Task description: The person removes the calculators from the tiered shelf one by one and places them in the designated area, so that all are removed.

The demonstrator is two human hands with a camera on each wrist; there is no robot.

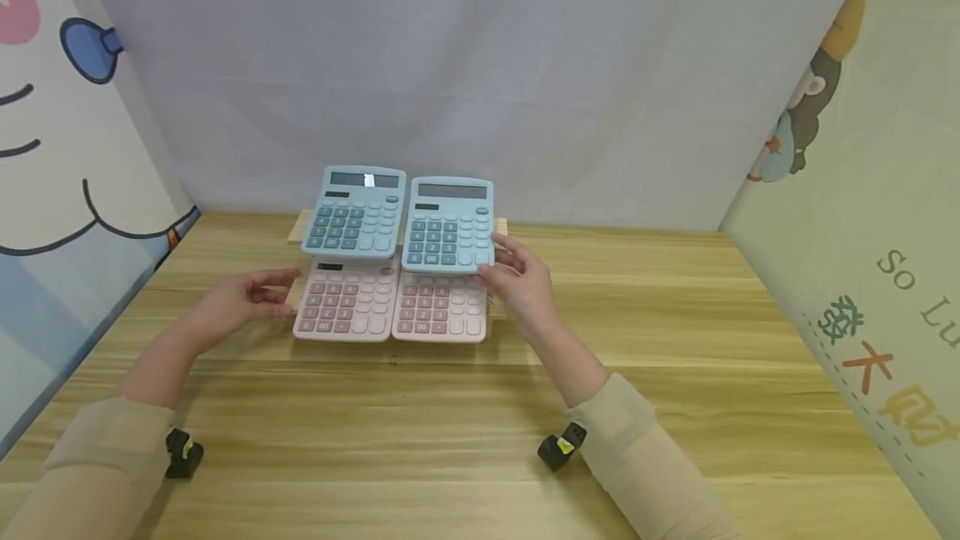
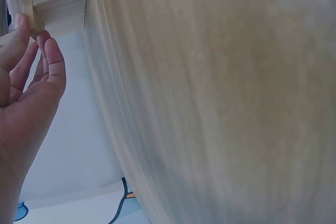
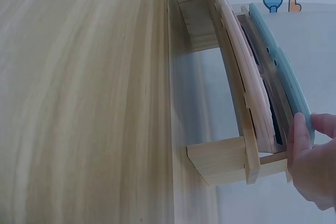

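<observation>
A two-tier wooden stand [image 3: 218,158] carries two light blue calculators above and two pink ones below. At its right side my right hand [image 1: 528,286] pinches the lower right corner of the right blue calculator [image 1: 472,227], thumb in front. The left blue calculator [image 1: 356,215] leans beside it. Below them are the left pink calculator [image 1: 363,298] and the right pink calculator [image 1: 442,327], their tops partly hidden. My left hand [image 2: 31,98] holds the left end of the stand's front wooden strip [image 2: 31,3] between thumb and fingers.
The stand rests on a wood-grain table [image 1: 660,357] near its back edge. Behind it hangs a pale grey curtain [image 1: 480,65]. Cartoon-printed panels flank the table, the left panel [image 1: 67,215] and the right panel [image 1: 847,257].
</observation>
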